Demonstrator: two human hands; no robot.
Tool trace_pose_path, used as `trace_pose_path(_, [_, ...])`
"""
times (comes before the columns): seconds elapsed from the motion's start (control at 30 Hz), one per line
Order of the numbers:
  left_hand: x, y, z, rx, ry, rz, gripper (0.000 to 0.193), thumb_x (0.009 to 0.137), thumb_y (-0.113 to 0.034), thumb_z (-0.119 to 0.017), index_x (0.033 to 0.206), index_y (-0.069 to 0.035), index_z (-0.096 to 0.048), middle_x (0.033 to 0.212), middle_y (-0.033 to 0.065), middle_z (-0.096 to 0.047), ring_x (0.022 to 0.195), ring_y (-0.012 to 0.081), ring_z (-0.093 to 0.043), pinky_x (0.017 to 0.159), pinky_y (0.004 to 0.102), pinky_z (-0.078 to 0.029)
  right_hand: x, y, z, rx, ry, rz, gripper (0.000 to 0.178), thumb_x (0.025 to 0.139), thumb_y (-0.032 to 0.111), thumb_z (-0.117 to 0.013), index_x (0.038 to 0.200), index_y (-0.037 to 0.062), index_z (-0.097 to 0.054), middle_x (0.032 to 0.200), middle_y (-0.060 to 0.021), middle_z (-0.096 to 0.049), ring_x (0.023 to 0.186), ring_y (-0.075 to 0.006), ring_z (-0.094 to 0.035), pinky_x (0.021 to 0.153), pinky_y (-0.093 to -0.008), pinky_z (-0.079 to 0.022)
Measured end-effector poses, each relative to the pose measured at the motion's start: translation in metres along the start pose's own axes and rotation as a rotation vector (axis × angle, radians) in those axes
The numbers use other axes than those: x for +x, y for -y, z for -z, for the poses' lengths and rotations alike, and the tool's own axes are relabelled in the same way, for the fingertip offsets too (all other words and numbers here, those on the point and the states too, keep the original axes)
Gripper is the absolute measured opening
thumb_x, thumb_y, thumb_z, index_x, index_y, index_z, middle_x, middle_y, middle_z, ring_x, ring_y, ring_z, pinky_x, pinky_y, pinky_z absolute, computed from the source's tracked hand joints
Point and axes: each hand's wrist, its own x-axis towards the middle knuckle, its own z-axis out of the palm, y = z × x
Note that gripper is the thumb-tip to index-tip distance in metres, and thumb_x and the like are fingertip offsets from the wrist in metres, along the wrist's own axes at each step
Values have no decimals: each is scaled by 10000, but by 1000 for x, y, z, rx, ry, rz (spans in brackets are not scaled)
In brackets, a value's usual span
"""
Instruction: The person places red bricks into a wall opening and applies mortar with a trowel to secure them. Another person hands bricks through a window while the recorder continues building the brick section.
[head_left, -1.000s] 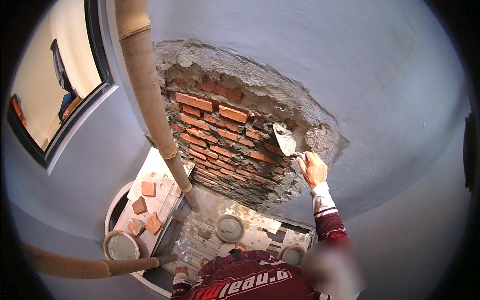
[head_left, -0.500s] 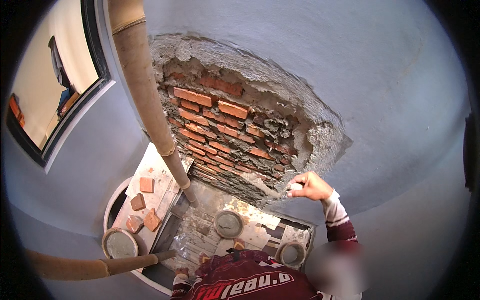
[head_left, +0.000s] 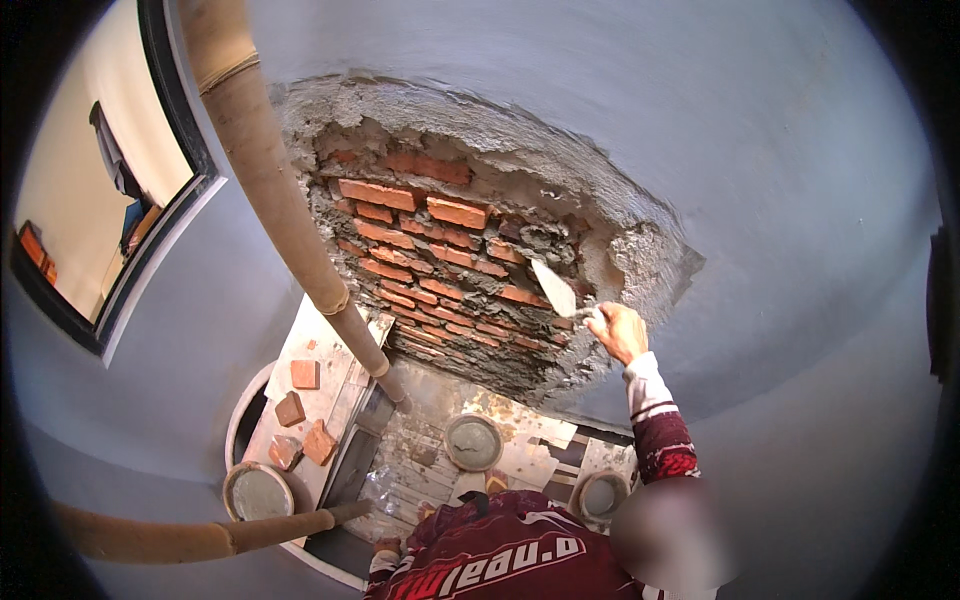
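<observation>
My right hand (head_left: 624,332) is closed round the handle of a trowel (head_left: 554,290). The trowel's pale pointed blade tilts up and to the left, over the right side of a patch of exposed brickwork (head_left: 398,237). Grey mortar fills many of the joints between the orange bricks, and a rough mortar lump (head_left: 548,240) sits just above the blade tip. Low in the view, my left hand (head_left: 388,546) shows only in part beside my body; its fingers are not clear.
A thick bamboo pole (head_left: 290,220) slants past the wall's left side; another pole (head_left: 200,541) crosses lower left. Loose brick pieces (head_left: 305,375) lie on a board. Basins of mortar (head_left: 473,443), (head_left: 258,493) and a third bucket (head_left: 602,495) stand below. A window (head_left: 185,110) is at left.
My right hand has moved upward with the trowel, from the lower right edge of the brickwork to its right side. The blade now points more steeply up. The whole view has shifted slightly.
</observation>
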Motion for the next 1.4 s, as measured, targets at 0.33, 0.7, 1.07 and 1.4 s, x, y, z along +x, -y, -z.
trace_pose_path(0.33, [28,14,-17,-1028,-250,639,219,680,-166,-719,849,-33,-679,797,131,-686,722,268,-662,678,391,-540,-16,-6,9,-44,-221,-107,330,816,356,-705,991,77,-683,894,-126,-677,818,-341,-657,707,-434,-514])
trace_pose_path(0.7, [3,11,-39,-811,-154,461,264,770,-254,-704,919,-36,-697,866,125,-712,828,259,-686,750,408,-537,-38,44,36,-222,-257,91,289,775,286,-751,961,87,-654,808,-90,-620,747,-304,-635,655,-404,-502])
trace_pose_path(1.07, [18,30,-54,-816,-301,365,336,696,-218,-725,948,3,-698,900,195,-706,845,325,-678,804,416,-523,35,110,18,775,550,216,288,810,253,-766,1015,54,-730,805,15,-683,703,-54,-546,636,-263,-463])
trace_pose_path(1.4, [-60,-4,-63,-31,52,155,277,848,-223,-563,1083,-160,-695,1096,115,-694,1006,338,-663,865,455,-521,20,63,-57,753,325,-79,190,828,183,-732,910,16,-694,691,38,-582,606,-44,-487,542,-241,-414])
